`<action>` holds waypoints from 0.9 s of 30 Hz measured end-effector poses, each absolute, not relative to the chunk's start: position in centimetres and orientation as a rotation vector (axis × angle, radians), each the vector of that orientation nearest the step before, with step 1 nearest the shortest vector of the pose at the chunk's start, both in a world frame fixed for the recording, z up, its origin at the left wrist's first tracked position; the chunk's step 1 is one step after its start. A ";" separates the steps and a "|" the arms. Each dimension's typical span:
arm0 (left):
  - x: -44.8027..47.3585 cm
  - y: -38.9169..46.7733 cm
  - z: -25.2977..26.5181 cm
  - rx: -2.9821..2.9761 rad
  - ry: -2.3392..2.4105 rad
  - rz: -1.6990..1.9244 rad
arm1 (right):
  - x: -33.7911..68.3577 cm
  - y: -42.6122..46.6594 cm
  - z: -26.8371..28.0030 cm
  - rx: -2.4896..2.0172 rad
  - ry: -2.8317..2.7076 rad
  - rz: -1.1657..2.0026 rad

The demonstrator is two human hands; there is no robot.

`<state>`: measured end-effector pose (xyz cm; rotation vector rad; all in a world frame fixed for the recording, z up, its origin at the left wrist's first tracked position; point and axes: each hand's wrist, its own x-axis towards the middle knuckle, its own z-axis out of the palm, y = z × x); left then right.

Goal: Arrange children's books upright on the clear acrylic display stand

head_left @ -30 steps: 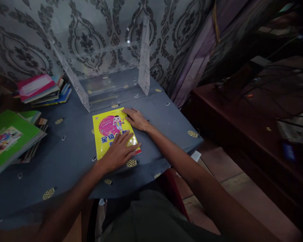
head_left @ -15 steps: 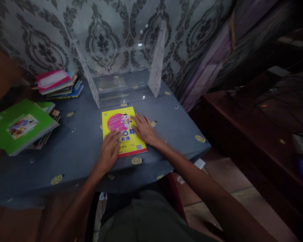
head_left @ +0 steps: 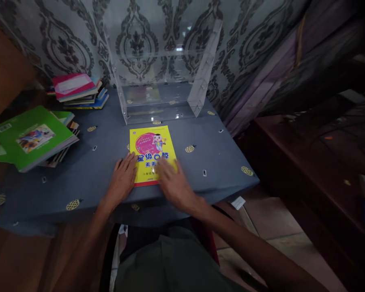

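Note:
A yellow workbook (head_left: 152, 142) with a pink circle and a cartoon figure on its cover lies flat on the table, close to the front edge. My left hand (head_left: 123, 176) rests at the book's left edge, fingers stretched forward and holding nothing. Over the lower right corner of the cover is my right hand (head_left: 174, 182), its fingers extended and somewhat blurred; whether it touches the cover I cannot tell. Beyond the book stands a clear acrylic rack (head_left: 161, 109) with side panels.
On the left of the patterned tablecloth (head_left: 100, 174) sit a stack with a green book (head_left: 57, 140) on top and a smaller stack with a pink book (head_left: 74, 86) on top. A patterned wall covering (head_left: 136, 40) is behind; a dark red cabinet (head_left: 280, 150) stands right.
My right hand has moved down from the book's right edge to its lower right corner. My left hand has slid off the cover to the left edge. The view has shifted slightly.

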<state>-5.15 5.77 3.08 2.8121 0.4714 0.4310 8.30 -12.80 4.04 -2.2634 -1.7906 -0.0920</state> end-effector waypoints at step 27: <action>-3.8 7.5 3.0 2.711 0.510 0.507 | 12.3 -15.9 5.4 -2.123 -1.469 0.046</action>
